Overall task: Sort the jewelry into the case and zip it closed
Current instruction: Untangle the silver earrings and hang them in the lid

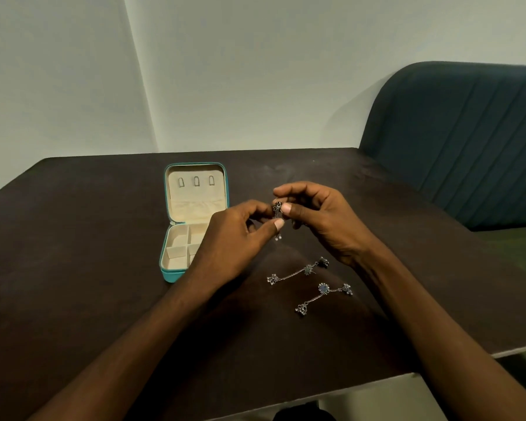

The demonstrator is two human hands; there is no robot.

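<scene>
A teal jewelry case (170,270) lies open on the dark table, its cream lid up with three small hooks and its divided tray toward me. My left hand (234,238) and my right hand (319,220) meet above the table just right of the case, both pinching one small silver earring (277,208) whose chain dangles below the fingers. My left hand hides the tray's right compartments. Two more silver chain earrings lie flat on the table nearer to me, one (298,271) above the other (324,299).
The dark brown table (88,268) ends in a pale front edge at the lower right. A dark teal padded seat back (462,141) stands at the far right. Pale walls meet in a corner behind the table.
</scene>
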